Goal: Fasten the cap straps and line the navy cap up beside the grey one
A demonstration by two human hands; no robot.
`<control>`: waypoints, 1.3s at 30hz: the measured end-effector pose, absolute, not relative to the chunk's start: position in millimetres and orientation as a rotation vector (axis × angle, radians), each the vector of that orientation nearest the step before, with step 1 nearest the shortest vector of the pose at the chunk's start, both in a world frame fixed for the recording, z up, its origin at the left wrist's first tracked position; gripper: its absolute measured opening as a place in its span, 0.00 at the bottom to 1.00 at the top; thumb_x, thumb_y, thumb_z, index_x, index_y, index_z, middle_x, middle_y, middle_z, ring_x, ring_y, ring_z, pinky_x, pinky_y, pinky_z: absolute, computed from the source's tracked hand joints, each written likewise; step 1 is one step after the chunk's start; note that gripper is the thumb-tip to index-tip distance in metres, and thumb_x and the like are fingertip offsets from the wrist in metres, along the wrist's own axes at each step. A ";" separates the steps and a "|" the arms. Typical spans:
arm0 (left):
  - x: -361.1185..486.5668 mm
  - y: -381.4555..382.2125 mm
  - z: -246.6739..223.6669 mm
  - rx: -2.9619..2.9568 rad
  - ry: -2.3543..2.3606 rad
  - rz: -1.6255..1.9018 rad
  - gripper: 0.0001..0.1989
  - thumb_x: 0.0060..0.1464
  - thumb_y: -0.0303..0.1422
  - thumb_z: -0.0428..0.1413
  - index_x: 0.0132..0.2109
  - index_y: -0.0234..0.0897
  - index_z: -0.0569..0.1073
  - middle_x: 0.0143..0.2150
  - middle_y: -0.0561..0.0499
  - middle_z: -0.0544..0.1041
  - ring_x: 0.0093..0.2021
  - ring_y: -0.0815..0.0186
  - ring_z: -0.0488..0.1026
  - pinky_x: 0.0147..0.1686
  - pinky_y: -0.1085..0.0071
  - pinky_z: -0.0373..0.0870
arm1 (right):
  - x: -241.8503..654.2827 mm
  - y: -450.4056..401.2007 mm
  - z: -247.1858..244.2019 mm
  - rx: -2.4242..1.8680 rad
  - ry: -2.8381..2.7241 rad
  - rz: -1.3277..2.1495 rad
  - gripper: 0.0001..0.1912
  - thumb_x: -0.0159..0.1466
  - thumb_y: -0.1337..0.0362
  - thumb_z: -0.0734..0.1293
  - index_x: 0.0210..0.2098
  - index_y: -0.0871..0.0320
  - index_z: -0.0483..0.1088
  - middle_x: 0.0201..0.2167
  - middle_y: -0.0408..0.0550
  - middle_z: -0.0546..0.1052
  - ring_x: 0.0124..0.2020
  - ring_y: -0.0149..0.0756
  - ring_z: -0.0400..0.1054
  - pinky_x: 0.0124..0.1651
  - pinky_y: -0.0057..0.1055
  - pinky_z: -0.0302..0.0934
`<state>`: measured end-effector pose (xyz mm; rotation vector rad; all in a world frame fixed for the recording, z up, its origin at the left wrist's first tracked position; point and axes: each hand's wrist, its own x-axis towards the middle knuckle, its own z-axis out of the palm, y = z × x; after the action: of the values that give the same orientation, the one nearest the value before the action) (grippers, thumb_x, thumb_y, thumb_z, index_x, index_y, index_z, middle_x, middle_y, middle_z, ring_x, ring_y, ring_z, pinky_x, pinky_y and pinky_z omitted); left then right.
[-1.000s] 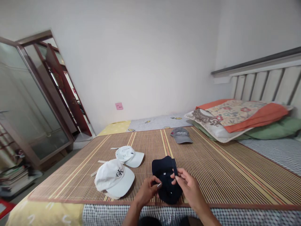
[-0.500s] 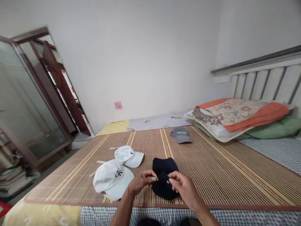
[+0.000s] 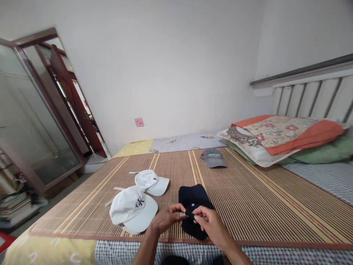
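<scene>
A black cap (image 3: 194, 193) lies on the striped mat near the bed's front edge, its brim pointing away and its inside partly showing. My left hand (image 3: 169, 217), with a ring on one finger, pinches the cap's near strap from the left. From the right, my right hand (image 3: 208, 221) pinches the same strap, its fingertips close to those of my left. To the left lies a white cap with black CK letters (image 3: 132, 209), and just behind it a smaller white cap (image 3: 151, 182). A grey cap (image 3: 213, 158) rests farther back.
The striped mat (image 3: 248, 198) covers much of the bed. Pillows with an orange and floral cover (image 3: 286, 132) are piled at the back right, by the headboard (image 3: 317, 97). A pink note (image 3: 139, 122) is on the wall. Stacked books (image 3: 16, 208) stand at the far left.
My hands have come closer together and lowered slightly, now pinching the strap between them. The cap's near part has shifted, and a small pale label now shows inside it.
</scene>
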<state>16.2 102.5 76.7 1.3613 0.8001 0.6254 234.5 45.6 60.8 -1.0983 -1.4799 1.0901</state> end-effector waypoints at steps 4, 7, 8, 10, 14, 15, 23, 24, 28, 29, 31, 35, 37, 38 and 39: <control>15.8 102.9 76.2 1.371 0.791 0.633 0.15 0.50 0.42 0.69 0.38 0.35 0.78 0.28 0.56 0.73 0.27 0.71 0.66 0.31 0.71 0.56 | 231.9 45.6 56.4 -1.079 -1.483 1.064 0.09 0.64 0.60 0.65 0.38 0.56 0.77 0.29 0.44 0.79 0.29 0.37 0.73 0.30 0.29 0.62; 15.2 102.6 76.3 1.380 0.774 0.635 0.15 0.51 0.41 0.68 0.39 0.35 0.78 0.27 0.56 0.73 0.27 0.71 0.65 0.31 0.71 0.55 | 230.3 45.4 56.2 -1.079 -1.510 1.066 0.09 0.64 0.62 0.65 0.38 0.55 0.77 0.28 0.43 0.79 0.31 0.38 0.74 0.30 0.28 0.62; 15.0 102.4 76.3 1.383 0.769 0.636 0.15 0.51 0.41 0.68 0.39 0.35 0.79 0.27 0.56 0.73 0.27 0.71 0.65 0.31 0.71 0.55 | 230.2 45.3 56.9 -1.083 -1.522 1.064 0.09 0.64 0.62 0.65 0.38 0.55 0.77 0.28 0.43 0.79 0.30 0.38 0.74 0.30 0.29 0.62; 15.2 102.1 76.5 1.383 0.769 0.642 0.14 0.51 0.41 0.68 0.39 0.35 0.79 0.27 0.56 0.73 0.27 0.71 0.65 0.31 0.71 0.55 | 230.9 45.2 59.4 -1.092 -1.538 1.042 0.10 0.64 0.62 0.64 0.38 0.56 0.77 0.28 0.44 0.79 0.29 0.37 0.72 0.30 0.29 0.62; 17.3 101.6 77.9 1.364 0.791 0.648 0.14 0.51 0.40 0.69 0.38 0.35 0.78 0.28 0.56 0.73 0.28 0.71 0.66 0.32 0.72 0.56 | 234.5 45.8 64.0 -1.097 -1.531 0.995 0.11 0.66 0.61 0.63 0.39 0.56 0.77 0.30 0.45 0.79 0.31 0.38 0.72 0.32 0.30 0.63; 17.9 101.4 78.2 1.359 0.795 0.649 0.14 0.50 0.40 0.69 0.38 0.35 0.78 0.28 0.56 0.73 0.28 0.71 0.66 0.32 0.72 0.57 | 235.2 46.2 63.9 -1.093 -1.534 0.993 0.11 0.66 0.61 0.63 0.39 0.56 0.77 0.31 0.45 0.79 0.31 0.38 0.72 0.32 0.30 0.63; 18.7 99.4 76.4 1.344 0.802 0.657 0.15 0.49 0.41 0.70 0.38 0.35 0.78 0.28 0.56 0.73 0.28 0.71 0.66 0.32 0.71 0.58 | 235.7 48.7 53.3 -1.094 -1.590 0.956 0.10 0.66 0.63 0.63 0.39 0.55 0.78 0.30 0.45 0.80 0.32 0.41 0.75 0.34 0.32 0.65; 18.4 99.4 76.2 1.346 0.799 0.657 0.15 0.49 0.41 0.69 0.38 0.35 0.78 0.28 0.56 0.73 0.28 0.71 0.66 0.32 0.71 0.58 | 236.2 48.4 53.7 -1.100 -1.604 0.949 0.11 0.66 0.63 0.63 0.39 0.55 0.78 0.30 0.45 0.80 0.32 0.41 0.75 0.34 0.32 0.65; 18.7 99.4 77.9 1.355 0.796 0.647 0.15 0.49 0.41 0.69 0.38 0.35 0.79 0.27 0.56 0.73 0.28 0.71 0.66 0.33 0.72 0.58 | 238.7 47.5 60.5 -1.138 -1.662 0.892 0.12 0.66 0.64 0.62 0.39 0.55 0.78 0.32 0.46 0.81 0.35 0.42 0.75 0.38 0.34 0.65; 19.0 99.2 79.0 1.357 0.799 0.639 0.15 0.49 0.40 0.69 0.38 0.35 0.79 0.27 0.56 0.73 0.27 0.71 0.66 0.32 0.72 0.58 | 239.3 47.7 63.0 -1.144 -1.683 0.864 0.12 0.66 0.65 0.62 0.39 0.55 0.78 0.33 0.46 0.81 0.36 0.43 0.76 0.40 0.35 0.66; 19.5 98.7 81.2 1.359 0.810 0.621 0.15 0.48 0.40 0.69 0.37 0.35 0.78 0.26 0.57 0.73 0.26 0.71 0.67 0.32 0.72 0.58 | 240.5 48.6 68.0 -1.137 -1.729 0.796 0.12 0.66 0.65 0.62 0.38 0.54 0.78 0.36 0.47 0.82 0.40 0.44 0.76 0.45 0.37 0.66; 19.3 97.6 83.8 1.356 0.817 0.613 0.15 0.48 0.42 0.69 0.37 0.35 0.78 0.24 0.57 0.74 0.25 0.71 0.67 0.31 0.72 0.58 | 242.7 51.7 73.8 -1.109 -1.801 0.721 0.12 0.67 0.66 0.63 0.39 0.52 0.79 0.39 0.48 0.82 0.45 0.46 0.76 0.51 0.40 0.64; 19.1 97.1 83.9 1.357 0.816 0.614 0.16 0.48 0.42 0.69 0.37 0.35 0.78 0.25 0.56 0.75 0.25 0.71 0.68 0.32 0.71 0.59 | 242.9 52.8 73.8 -1.115 -1.819 0.728 0.12 0.67 0.66 0.63 0.40 0.51 0.79 0.39 0.47 0.82 0.46 0.46 0.76 0.52 0.40 0.64; 19.2 96.8 83.8 1.356 0.817 0.613 0.16 0.47 0.42 0.69 0.36 0.35 0.78 0.25 0.56 0.75 0.25 0.71 0.68 0.32 0.71 0.59 | 242.7 53.0 73.4 -1.121 -1.828 0.733 0.12 0.67 0.66 0.63 0.40 0.51 0.79 0.40 0.47 0.82 0.46 0.46 0.75 0.52 0.40 0.64; 19.5 96.4 83.8 1.355 0.820 0.613 0.16 0.47 0.42 0.69 0.36 0.35 0.78 0.25 0.56 0.75 0.25 0.71 0.68 0.32 0.71 0.60 | 242.3 53.1 73.0 -1.126 -1.834 0.735 0.12 0.67 0.67 0.63 0.40 0.51 0.79 0.40 0.47 0.82 0.46 0.46 0.75 0.52 0.40 0.63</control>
<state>19.5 96.4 83.8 1.3549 0.8196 0.6130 242.3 53.1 73.0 -1.1263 -1.8337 0.7347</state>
